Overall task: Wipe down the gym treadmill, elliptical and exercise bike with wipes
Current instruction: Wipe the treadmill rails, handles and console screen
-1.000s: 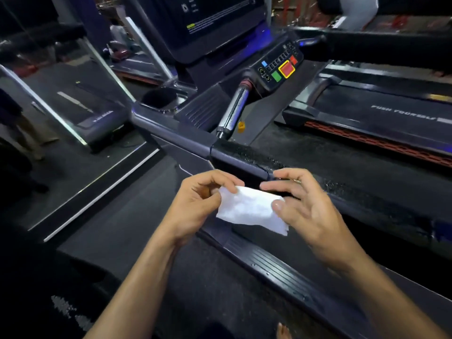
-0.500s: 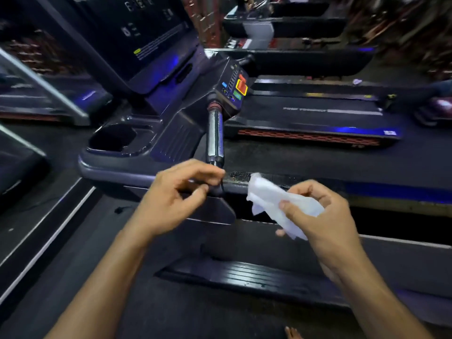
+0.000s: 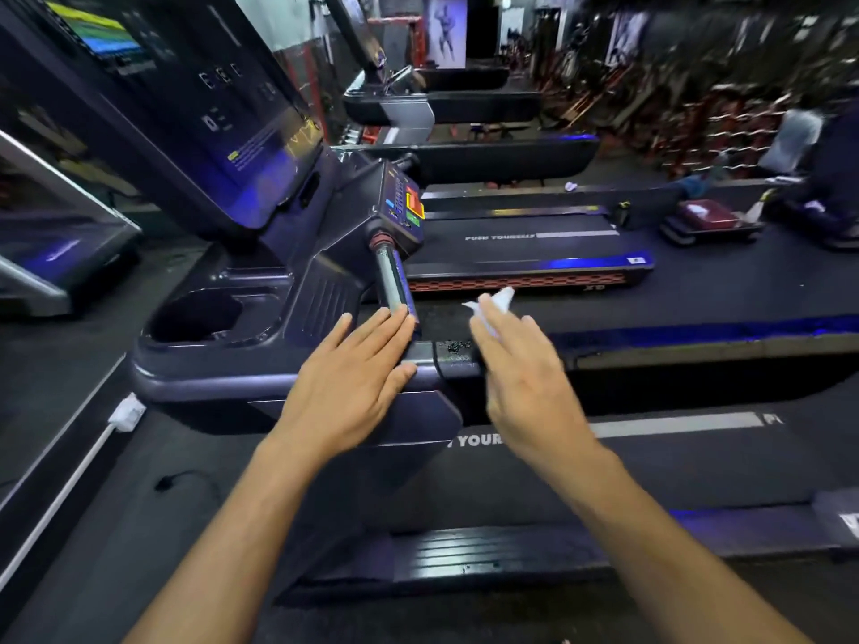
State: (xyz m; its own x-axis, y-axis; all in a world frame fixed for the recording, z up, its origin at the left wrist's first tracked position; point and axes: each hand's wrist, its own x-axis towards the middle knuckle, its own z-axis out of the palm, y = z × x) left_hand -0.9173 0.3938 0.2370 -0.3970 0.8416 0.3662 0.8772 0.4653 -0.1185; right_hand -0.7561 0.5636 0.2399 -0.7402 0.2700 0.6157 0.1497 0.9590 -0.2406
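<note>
A dark treadmill stands in front of me, with its console tray [image 3: 209, 369], cup holder [image 3: 195, 316], metal grip bar [image 3: 393, 281] and coloured button panel [image 3: 409, 206]. My left hand [image 3: 353, 378] lies flat with straight fingers on the console's edge, at the base of the grip bar. My right hand [image 3: 520, 369] holds a crumpled white wipe [image 3: 492, 304] under its fingers, over the black side handrail [image 3: 460, 350]. Most of the wipe is hidden beneath the hand.
The treadmill's belt [image 3: 650, 457] runs below my arms, with a ribbed side rail [image 3: 465, 555] nearer me. A second treadmill [image 3: 534, 253] stands behind, and another console [image 3: 56, 216] at left. A person [image 3: 832, 178] sits at far right among gym gear.
My left hand let go of the wipe and flattened onto the console edge. My right hand carried the wipe forward over the handrail. The view lifted and swung right.
</note>
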